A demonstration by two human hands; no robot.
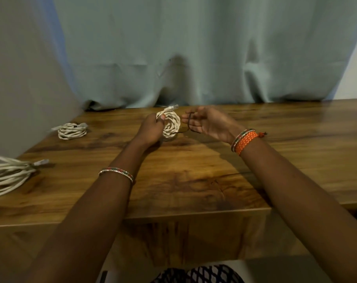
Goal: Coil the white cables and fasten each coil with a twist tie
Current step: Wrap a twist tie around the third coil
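Behind a wood-grain brown table (194, 180), a pale grey-green curtain (194, 48) is hanging down to the tabletop's far edge, with a grey wall (20, 68) standing at the left. Above the far middle of the table, the left hand (152, 129) is gripping a small tightly wound coil of white cable (170, 124), its fingers curled round the coil's left side and the thumb pressing on the front face; the cable's clear plug end (171, 107) is sticking up and to the right from the top of the coil. Just beside the coil, the right hand (210, 124) is turning palm-up with its fingers loosely bent, and its fingertips (191, 115) are pinching a thin dark twist tie (189, 125), which is looping down from them and trailing across to the lower right edge of the coil. Whether the tie is already passing round the coil cannot be told. A beaded bangle (116, 172) is circling the left forearm, and an orange braided wristband (246, 140) with a beaded bangle beside it is circling the right wrist. Well to the left, a second bundled white cable coil (72, 130) is lying on the table near the wall, and a larger, looser white cable bundle (8, 176) is lying at the table's left edge, partly cut off by the frame. A black-and-white patterned garment (198, 274) is showing below the table's near edge.
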